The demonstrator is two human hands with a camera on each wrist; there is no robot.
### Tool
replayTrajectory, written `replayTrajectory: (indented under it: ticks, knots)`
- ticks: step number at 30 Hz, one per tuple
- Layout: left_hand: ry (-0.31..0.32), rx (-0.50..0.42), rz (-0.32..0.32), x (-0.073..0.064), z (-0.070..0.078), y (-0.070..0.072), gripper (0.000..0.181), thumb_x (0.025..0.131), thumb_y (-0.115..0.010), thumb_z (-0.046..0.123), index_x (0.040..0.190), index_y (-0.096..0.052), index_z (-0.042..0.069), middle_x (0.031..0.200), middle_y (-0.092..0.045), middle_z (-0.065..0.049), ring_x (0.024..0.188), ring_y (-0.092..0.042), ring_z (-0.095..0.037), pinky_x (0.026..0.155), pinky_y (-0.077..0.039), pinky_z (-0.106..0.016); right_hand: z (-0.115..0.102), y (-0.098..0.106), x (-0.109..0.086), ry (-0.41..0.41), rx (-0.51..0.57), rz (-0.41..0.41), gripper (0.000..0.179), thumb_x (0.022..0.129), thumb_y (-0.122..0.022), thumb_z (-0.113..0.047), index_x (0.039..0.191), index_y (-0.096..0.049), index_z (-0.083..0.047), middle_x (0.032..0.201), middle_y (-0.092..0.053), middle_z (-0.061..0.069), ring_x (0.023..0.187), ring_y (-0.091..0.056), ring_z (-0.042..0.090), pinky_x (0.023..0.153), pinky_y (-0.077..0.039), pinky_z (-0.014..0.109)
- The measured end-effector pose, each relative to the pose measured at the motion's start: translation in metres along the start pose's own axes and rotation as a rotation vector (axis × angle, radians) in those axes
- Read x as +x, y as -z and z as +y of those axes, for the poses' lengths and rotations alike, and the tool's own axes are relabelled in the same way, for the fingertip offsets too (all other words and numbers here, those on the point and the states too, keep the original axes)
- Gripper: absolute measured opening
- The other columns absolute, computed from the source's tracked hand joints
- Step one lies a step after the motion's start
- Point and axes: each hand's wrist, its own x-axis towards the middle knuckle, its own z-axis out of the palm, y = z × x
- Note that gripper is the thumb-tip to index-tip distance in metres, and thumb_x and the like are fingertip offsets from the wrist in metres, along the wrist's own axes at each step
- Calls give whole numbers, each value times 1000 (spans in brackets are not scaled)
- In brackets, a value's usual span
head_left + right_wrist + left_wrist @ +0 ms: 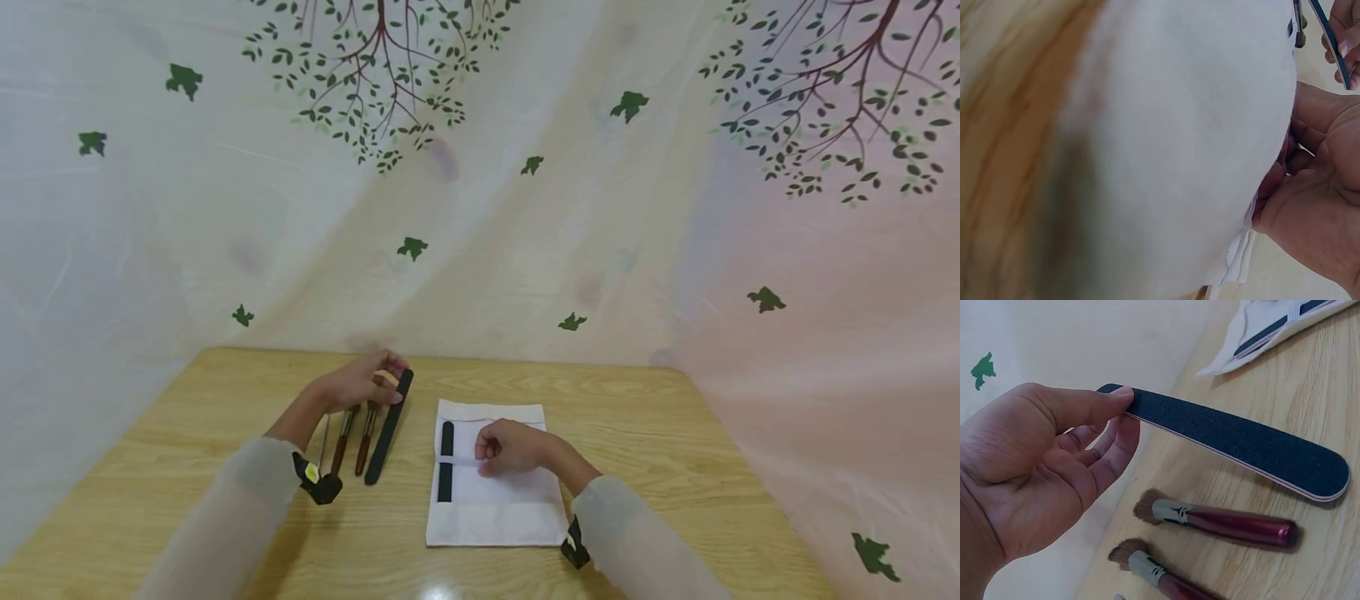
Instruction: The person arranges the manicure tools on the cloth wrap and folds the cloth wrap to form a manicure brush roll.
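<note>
A black nail file (1229, 440) is pinched near one end between the thumb and fingers of my left hand (1054, 444). In the head view, my left hand (363, 383) holds this nail file (388, 429) slanted, left of a white fabric pouch (498, 525). Across the pouch runs a thin white elastic band (463, 460), with a second black nail file (446, 479) lying beneath it. My right hand (513, 447) is over the pouch, its curled fingers gripping the band. The fabric partly hides those fingertips in the right wrist view.
Two makeup brushes with dark red handles, one nearer the file (1241, 526) and one farther left (1179, 589), lie on the wooden table (660, 467). A thin tool (324, 442) lies beside them. Behind the table hangs a leaf-patterned curtain (487, 275).
</note>
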Motion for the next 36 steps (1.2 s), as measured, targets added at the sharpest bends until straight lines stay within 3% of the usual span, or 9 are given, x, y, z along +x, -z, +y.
replayTrajectory:
  ticks: [9, 14, 20, 25, 29, 36]
  knots:
    - [-68, -108, 64, 6, 3, -17, 50, 98, -71, 13, 141, -47, 5, 140, -48, -17, 118, -60, -30, 94, -54, -38, 8, 1, 1, 37, -7, -33, 9, 100, -65, -5, 95, -67, -12, 87, -61, -6, 83, -53, 9, 78, -44, 26]
    - [-92, -256, 133, 15, 10, -33, 48, 98, -68, 6, 141, -46, 3, 136, -48, -20, 109, -63, -26, 95, -55, -39, 10, 3, 0, 32, 57, -41, 9, 100, -63, -3, 97, -67, -11, 89, -62, -5, 85, -53, 10, 78, -44, 27]
    - [-75, -456, 312, 31, 12, -49, 51, 97, -67, -3, 143, -45, 2, 131, -50, -19, 101, -65, -20, 97, -54, -43, 9, 3, -2, 41, 147, -50, 10, 99, -62, 1, 96, -67, -7, 89, -63, -2, 85, -53, 12, 78, -44, 29]
    - [-83, -628, 469, 45, 12, -62, 54, 93, -66, -12, 142, -47, -1, 120, -51, -17, 90, -68, -16, 86, -58, -31, 10, 3, -2, 40, 150, -49, 11, 98, -63, 2, 96, -68, -8, 90, -64, -2, 85, -54, 12, 80, -45, 30]
    - [-99, -682, 515, 53, 12, -72, 55, 91, -66, -15, 142, -47, -3, 118, -52, -17, 85, -68, -14, 81, -58, -28, 12, 3, 0, 41, 145, -49, 12, 98, -63, 2, 96, -68, -9, 90, -64, -2, 86, -55, 13, 81, -45, 30]
    - [-89, -691, 543, 65, 7, -86, 54, 89, -67, -17, 139, -51, -4, 119, -54, -19, 85, -68, -16, 79, -58, -28, 12, 3, 1, 43, 166, -49, 12, 99, -62, 3, 97, -68, -8, 91, -64, -2, 87, -55, 13, 81, -45, 30]
